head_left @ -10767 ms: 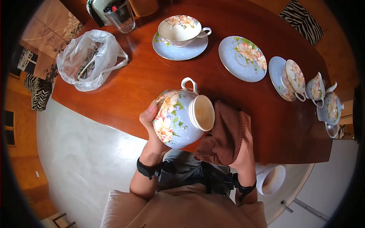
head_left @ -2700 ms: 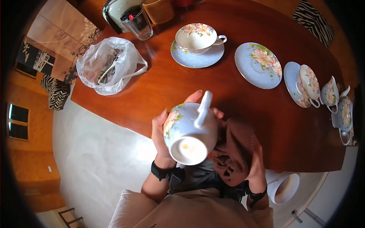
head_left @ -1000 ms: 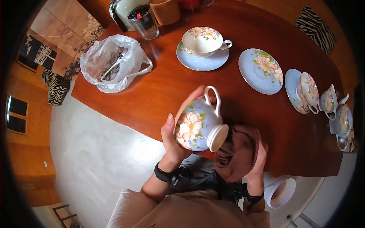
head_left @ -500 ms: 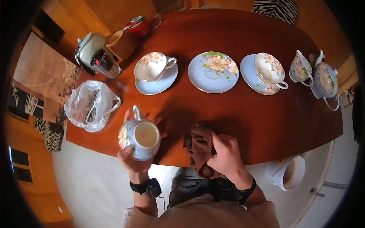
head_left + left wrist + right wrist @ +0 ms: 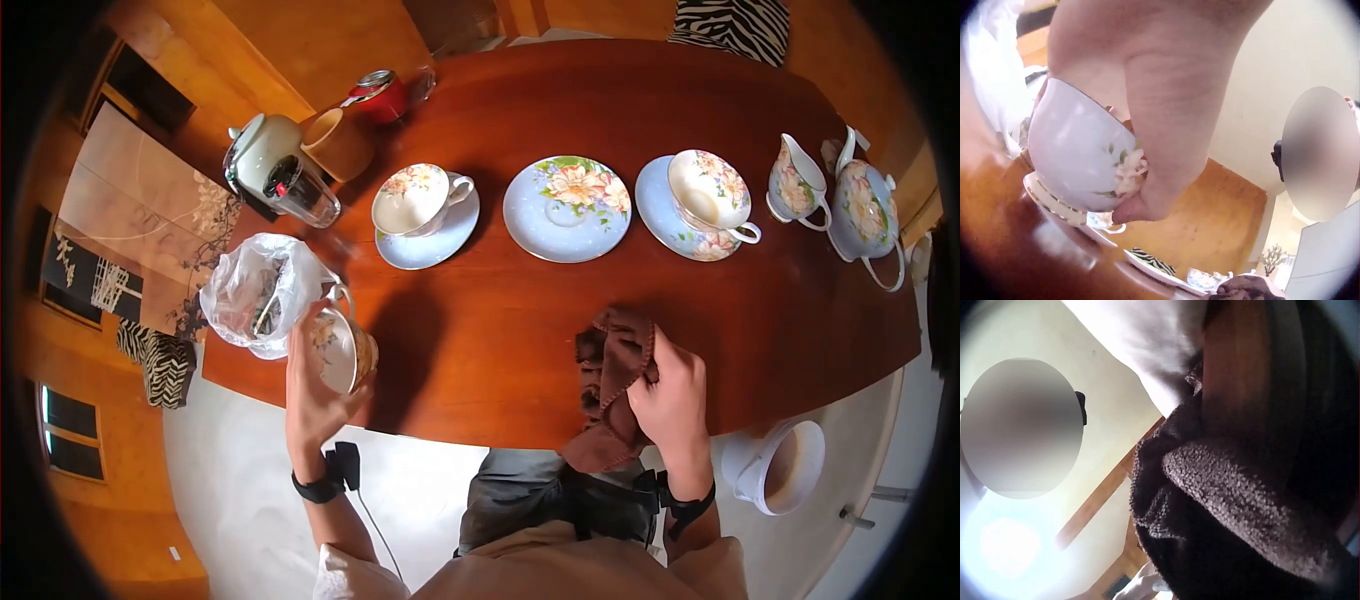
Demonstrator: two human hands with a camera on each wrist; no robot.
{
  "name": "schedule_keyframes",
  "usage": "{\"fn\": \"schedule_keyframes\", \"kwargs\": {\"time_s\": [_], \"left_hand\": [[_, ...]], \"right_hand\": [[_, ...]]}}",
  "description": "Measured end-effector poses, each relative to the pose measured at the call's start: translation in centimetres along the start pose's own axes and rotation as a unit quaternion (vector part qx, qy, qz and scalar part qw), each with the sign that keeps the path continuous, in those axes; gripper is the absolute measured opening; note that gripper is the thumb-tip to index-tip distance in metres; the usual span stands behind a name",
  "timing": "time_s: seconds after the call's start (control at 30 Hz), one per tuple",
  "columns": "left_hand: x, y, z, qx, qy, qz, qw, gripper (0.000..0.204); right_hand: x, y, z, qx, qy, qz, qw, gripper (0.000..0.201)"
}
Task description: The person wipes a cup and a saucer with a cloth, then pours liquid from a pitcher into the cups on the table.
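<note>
Near the front left of the table, my left hand holds a flowered light-blue teacup, tilted, its pale inside showing in the head view. In the left wrist view the same teacup sits against the palm, foot ring low and left. A plastic bag stands right beside this hand. My right hand grips a crumpled brown cloth with a stitched edge, over the table's front edge. The fleecy cloth fills much of the right wrist view, its folds hiding the fingertips.
Behind, a cup on a saucer, a bare saucer, another cup on its saucer, a creamer and a teapot line up. A glass stands back left. A white bucket is below the table's front right edge.
The left hand has carried the teacup from before my lap to beside the plastic bag, turning it over the last second. The right hand has moved right with the cloth, away from the teacup.
</note>
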State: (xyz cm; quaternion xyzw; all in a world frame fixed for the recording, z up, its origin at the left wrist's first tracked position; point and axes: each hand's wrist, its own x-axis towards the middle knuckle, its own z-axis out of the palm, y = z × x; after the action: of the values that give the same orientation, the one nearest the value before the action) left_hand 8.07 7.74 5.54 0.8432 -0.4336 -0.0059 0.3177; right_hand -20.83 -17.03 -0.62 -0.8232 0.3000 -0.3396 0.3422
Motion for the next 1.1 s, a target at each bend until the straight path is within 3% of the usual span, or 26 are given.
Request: {"fn": "schedule_keyframes", "kwargs": {"time_s": [0.2,0.3,0.4,0.6,0.7,0.77,0.8,0.83,0.9,0.93,1.03,1.07,1.1], "left_hand": [[2.3,0.0,-1.3,0.102,-0.043,0.040,0.993,0.086],[2.8,-1.2,-0.9,0.094,-0.035,0.067,0.993,0.086],[3.1,-1.0,-0.6,0.088,-0.042,0.042,0.994,0.085],[3.8,-1.6,-0.7,0.102,-0.060,0.044,0.992,0.088],[4.4,-1.1,-1.2,0.114,-0.087,0.035,0.989,0.094],[4.5,-0.1,-1.4,0.138,-0.097,0.046,0.985,0.099],[4.8,0.8,-1.2,0.158,-0.065,0.057,0.984,0.102],[5.3,2.0,-0.9,0.168,-0.031,0.096,0.981,0.093],[6.7,6.0,-0.6,0.128,-0.009,0.100,0.987,0.082],[7.1,9.2,-0.1,0.100,0.015,0.127,0.987,0.064],[9.3,12.6,2.4,0.017,-0.095,0.111,0.989,0.051],[9.9,13.3,4.0,0.015,-0.062,0.180,0.981,0.034],[11.2,13.6,5.6,0.031,-0.083,0.199,0.976,0.032]], "right_hand": [[0.0,0.3,0.3,0.026,0.007,0.019,0.999,0.042],[0.0,-0.2,0.2,0.019,-0.009,0.043,0.999,0.044],[0.1,-0.3,0.0,0.013,-0.030,0.066,0.997,0.045],[0.0,-0.7,-0.2,-0.006,-0.027,0.064,0.998,0.042],[0.1,0.3,0.4,0.017,0.002,-0.012,1.000,0.040],[0.0,0.3,0.3,0.011,-0.009,-0.009,1.000,0.039],[0.1,0.1,0.1,0.005,-0.012,-0.007,1.000,0.039],[0.2,-0.4,0.0,0.024,-0.001,-0.014,1.000,0.040],[0.1,0.1,-0.3,-0.006,-0.018,-0.036,0.999,0.044],[0.1,0.3,-0.2,-0.006,-0.016,-0.040,0.999,0.045],[-0.1,0.8,0.0,-0.012,-0.015,-0.048,0.999,0.048],[-0.2,1.0,0.0,-0.017,-0.020,-0.048,0.999,0.049],[-0.3,1.0,-0.1,-0.022,-0.026,-0.047,0.998,0.049]]}}
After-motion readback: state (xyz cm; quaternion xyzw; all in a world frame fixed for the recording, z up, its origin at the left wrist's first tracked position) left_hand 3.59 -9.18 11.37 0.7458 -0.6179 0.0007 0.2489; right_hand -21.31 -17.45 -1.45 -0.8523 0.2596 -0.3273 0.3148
